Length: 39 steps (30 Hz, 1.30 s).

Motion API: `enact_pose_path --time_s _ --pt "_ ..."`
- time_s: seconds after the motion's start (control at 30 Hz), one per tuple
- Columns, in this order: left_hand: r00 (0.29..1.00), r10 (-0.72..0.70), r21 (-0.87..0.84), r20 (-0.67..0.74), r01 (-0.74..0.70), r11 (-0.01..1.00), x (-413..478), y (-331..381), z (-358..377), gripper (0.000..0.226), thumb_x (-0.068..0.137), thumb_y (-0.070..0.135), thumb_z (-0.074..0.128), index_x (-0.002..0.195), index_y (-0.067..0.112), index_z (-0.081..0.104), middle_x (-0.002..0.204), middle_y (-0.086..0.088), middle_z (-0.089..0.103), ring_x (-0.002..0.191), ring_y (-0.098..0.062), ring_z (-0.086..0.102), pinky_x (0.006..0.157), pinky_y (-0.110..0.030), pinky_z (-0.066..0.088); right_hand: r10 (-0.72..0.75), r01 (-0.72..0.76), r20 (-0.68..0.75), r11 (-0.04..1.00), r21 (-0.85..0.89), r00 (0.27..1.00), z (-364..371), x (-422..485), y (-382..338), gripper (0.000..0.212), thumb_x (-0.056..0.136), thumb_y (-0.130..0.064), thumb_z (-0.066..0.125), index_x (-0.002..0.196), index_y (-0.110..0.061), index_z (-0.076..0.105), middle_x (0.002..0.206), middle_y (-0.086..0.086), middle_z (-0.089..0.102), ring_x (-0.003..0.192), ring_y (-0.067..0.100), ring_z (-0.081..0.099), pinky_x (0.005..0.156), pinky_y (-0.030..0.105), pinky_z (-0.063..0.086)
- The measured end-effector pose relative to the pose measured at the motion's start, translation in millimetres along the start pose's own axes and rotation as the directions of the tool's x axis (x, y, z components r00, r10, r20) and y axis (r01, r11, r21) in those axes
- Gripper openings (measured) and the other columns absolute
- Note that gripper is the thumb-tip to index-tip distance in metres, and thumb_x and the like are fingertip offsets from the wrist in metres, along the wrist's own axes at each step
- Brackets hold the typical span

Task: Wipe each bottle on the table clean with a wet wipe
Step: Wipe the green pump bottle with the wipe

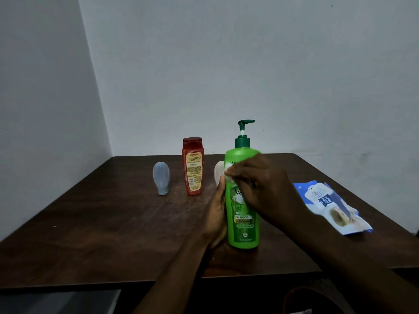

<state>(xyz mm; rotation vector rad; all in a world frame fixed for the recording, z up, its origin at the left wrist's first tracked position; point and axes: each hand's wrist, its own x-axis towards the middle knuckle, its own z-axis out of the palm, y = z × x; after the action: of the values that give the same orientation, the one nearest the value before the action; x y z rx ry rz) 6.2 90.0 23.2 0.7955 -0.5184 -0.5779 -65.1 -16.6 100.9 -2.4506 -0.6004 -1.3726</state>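
green pump bottle [243,230]: stands upright on the dark wooden table [102,223], near the front edge, right of centre. dark green pump head [246,123] on top, spout pointing right. label reads "shampoo". the wall is opaque, so we cannot tell its fill level.

left hand [216,214]: wrapped round the left side of the green pump bottle and gripping it, thumb up along the edge.

right hand [265,189]: laid across the upper front of the same bottle, fingers curled and pinching a white wet wipe [229,172] against the plastic. the two hands are close together, both on this bottle.

other containers, all opaque, contents not visible:
- red bottle [193,166], upright, red cap, yellow label facing us, behind and left of the green one.
- grey-blue bottle [161,177], small, bulb-shaped, standing on its narrow end, just left of the red bottle.
- white bottle [218,173], mostly hidden behind the green bottle; we see only a rounded edge.

wipe packet [331,207]: blue and white, lying flat on the right side of the table, well apart from the bottles. we cannot tell whether its flap is open.

counts: bottles 4; wipes in hand 1; packets 1.
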Motion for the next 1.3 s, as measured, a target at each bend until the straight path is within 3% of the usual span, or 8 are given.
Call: enact_pose_path --time_s 0.17,0.27,0.43,0.63,0.77,0.93,1.07,1.3 --pt "0.998 0.016 0.082 -0.057 -0.012 0.997 -5 7 4 0.062 0.096 0.052 0.037 0.133 0.007 0.058 0.132 -0.021 0.063 0.122 -0.031 0.060 0.101 -0.042 0.051 -0.055 0.042 0.166 0.996 0.082 0.985 10 -63 -3 0.027 0.075 0.001 0.073 0.098 -0.014 0.077 0.101 -0.002 0.073 0.093 0.017 0.064 0.082 0.027 0.051" --pt "0.997 0.033 0.142 -0.076 -0.022 0.990 -6 5 5 0.047 0.091 0.043 0.042 0.117 0.012 0.065 0.112 -0.013 0.074 0.101 -0.023 0.072 0.085 -0.037 0.059 -0.118 0.080 0.265 0.985 0.150 0.957 11 -95 -3 0.024 0.080 -0.007 0.066 0.100 -0.017 0.076 0.104 -0.004 0.072 0.095 0.013 0.064 0.080 0.025 0.052" --pt "0.996 0.092 0.196 0.001 -0.091 0.976 -13 3 6 0.029 0.085 0.022 0.045 0.108 0.009 0.059 0.085 -0.003 0.078 0.077 -0.014 0.075 0.065 -0.027 0.060 0.151 -0.181 0.127 0.945 0.273 0.980 -4 -106 1 0.018 0.087 -0.012 0.069 0.099 -0.023 0.077 0.104 -0.016 0.072 0.100 0.003 0.066 0.083 0.029 0.054" --pt "0.996 0.093 0.516 0.009 -0.084 0.853 -25 8 -3 0.040 0.085 0.031 0.053 0.125 0.028 0.057 0.117 0.010 0.073 0.109 -0.012 0.068 0.085 -0.025 0.055 0.557 -0.518 0.082 0.694 0.501 0.826 -7 -89 -5 0.017 0.083 -0.013 0.078 0.093 -0.026 0.078 0.097 -0.009 0.076 0.094 0.010 0.071 0.080 0.030 0.058" --pt "0.993 0.099 0.615 0.062 -0.117 0.780 -34 21 -8 0.043 0.086 0.033 0.053 0.129 0.030 0.054 0.121 0.014 0.070 0.112 -0.009 0.066 0.086 -0.024 0.055 0.687 -0.580 0.124 0.485 0.655 0.716 -6 -86 -7 0.023 0.079 0.006 0.075 0.093 -0.012 0.075 0.090 -0.005 0.077 0.085 0.003 0.070 0.071 0.011 0.052" --pt "0.990 0.087 0.703 0.115 -0.143 0.697 -49 29 -5 0.040 0.098 0.021 0.055 0.135 0.034 0.047 0.128 0.020 0.064 0.119 -0.003 0.061 0.090 -0.023 0.054 0.769 -0.612 0.166 0.337 0.715 0.618 -3 -91 -2 0.035 0.073 0.005 0.080 0.101 -0.014 0.072 0.092 0.002 0.077 0.087 0.014 0.072 0.070 0.020 0.057" --pt "0.984 0.106 0.714 0.144 -0.178 0.677 -51 29 -3 0.041 0.099 0.014 0.050 0.136 0.031 0.046 0.127 0.023 0.064 0.119 -0.001 0.060 0.089 -0.019 0.052 0.777 -0.619 0.224 0.255 0.743 0.588 -6 -91 -2 0.038 0.073 0.006 0.078 0.104 -0.014 0.070 0.093 0.005 0.078 0.089 0.019 0.074 0.071 0.023 0.058" --pt "0.984 0.077 0.771 0.160 -0.173 0.613 -38 26 0 0.047 0.102 0.019 0.051 0.145 0.033 0.039 0.138 0.020 0.057 0.127 -0.003 0.055 0.104 -0.034 0.050 0.796 -0.648 0.217 0.265 0.714 0.565 -10 -89 6 0.037 0.074 0.010 0.077 0.103 -0.012 0.071 0.091 0.001 0.078 0.086 0.014 0.074 0.069 0.019 0.057"
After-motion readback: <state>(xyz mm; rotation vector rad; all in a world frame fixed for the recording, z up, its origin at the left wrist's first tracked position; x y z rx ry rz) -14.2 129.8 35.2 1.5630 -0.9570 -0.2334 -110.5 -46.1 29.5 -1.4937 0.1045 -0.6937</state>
